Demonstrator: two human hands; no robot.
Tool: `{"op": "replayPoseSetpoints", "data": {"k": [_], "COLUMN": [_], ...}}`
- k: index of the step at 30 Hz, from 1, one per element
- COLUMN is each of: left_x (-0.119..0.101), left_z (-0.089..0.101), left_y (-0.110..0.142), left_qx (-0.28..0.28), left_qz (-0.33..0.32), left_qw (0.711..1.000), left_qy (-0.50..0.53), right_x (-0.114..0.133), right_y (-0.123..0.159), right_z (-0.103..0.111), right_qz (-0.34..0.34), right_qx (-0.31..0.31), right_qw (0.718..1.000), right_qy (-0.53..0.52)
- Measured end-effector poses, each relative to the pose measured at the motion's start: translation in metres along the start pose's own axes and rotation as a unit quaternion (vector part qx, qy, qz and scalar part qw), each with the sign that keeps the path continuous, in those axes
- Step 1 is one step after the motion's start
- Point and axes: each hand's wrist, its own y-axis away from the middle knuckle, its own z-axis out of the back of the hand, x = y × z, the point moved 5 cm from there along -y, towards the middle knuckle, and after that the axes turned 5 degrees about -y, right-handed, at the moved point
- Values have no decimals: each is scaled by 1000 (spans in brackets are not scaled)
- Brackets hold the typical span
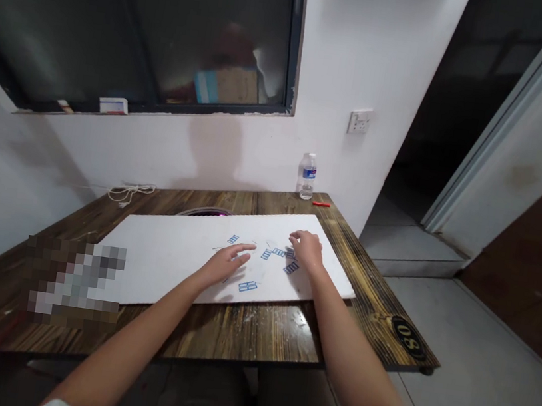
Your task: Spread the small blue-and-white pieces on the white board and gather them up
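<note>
A white board (167,256) lies on the table, with several small blue ladder-like pieces on it. My left hand (224,265) is over the middle of the board, its fingers stretched out and apart, holding nothing that I can see. One blue piece (233,239) is just beyond it, and a wider blue piece (248,286) is nearer the board's front edge. At the right, my right hand (307,248) hovers with loosely bent fingers and no visible object in them. Close beside it are a blue piece (291,268) and another blue piece (266,254); the hand partly covers one more.
The dark wooden table (252,335) stands against a white wall. A water bottle (308,176) and a red pen-like stick (321,204) are at its back right. A white cord (128,192) lies back left. A blurred patch (81,280) hides the board's left end.
</note>
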Motion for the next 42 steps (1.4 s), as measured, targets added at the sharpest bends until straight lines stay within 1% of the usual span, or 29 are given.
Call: {"op": "replayPoseSetpoints", "data": {"k": [3, 6, 8, 10, 13, 16, 19, 22, 25, 27, 29, 32, 35, 37, 39, 41, 42], "left_x": [-24, -30, -24, -14, 4, 19, 27, 29, 29, 29, 28, 27, 29, 33, 38, 43, 46], "left_z": [-13, -23, -26, -25, -21, -19, -20, -20, -19, -18, -18, -22, -26, -25, -22, -19, -18], "left_y": [5, 2, -3, -8, -12, -10, -7, -6, -8, -9, -10, -11, -12, -13, -15, -16, -16], "left_qx": [-7, -19, -38, -67, -117, -137, -152, -163, -170, -169, -162, -140, -125, -135, -163, -194, -204], "left_qz": [-5, 0, 5, 0, -13, -11, -4, 6, 10, 8, 5, 4, 18, 26, 33, 45, 53], "left_qw": [999, 998, 999, 998, 987, 984, 987, 986, 985, 985, 986, 988, 986, 982, 976, 969, 966], "left_qy": [38, 56, 37, -17, -109, -115, -56, 16, 24, 21, 36, 73, 106, 127, 143, 148, 149], "right_x": [-8, -14, -17, -18, -19, -19, -17, -12, 2, 16, 30, 46, 51, 47, 40, 31, 27], "right_y": [-2, -1, 0, 1, 2, 1, -1, -3, 0, 6, 15, 27, 31, 28, 22, 18, 16], "right_z": [0, -1, -4, -8, -13, -16, -15, -11, -11, -17, -26, -39, -46, -43, -36, -27, -25], "right_qz": [-13, -21, -27, -30, -37, -34, -22, -17, 33, 76, 102, 133, 151, 141, 124, 108, 97], "right_qx": [29, 76, 109, 126, 135, 130, 123, 106, 87, 104, 136, 164, 180, 169, 132, 91, 85], "right_qw": [999, 995, 989, 985, 983, 985, 990, 994, 991, 976, 959, 945, 938, 943, 958, 978, 986], "right_qy": [41, 68, 92, 113, 122, 108, 73, 7, -99, -176, -226, -249, -254, -251, -222, -153, -106]}}
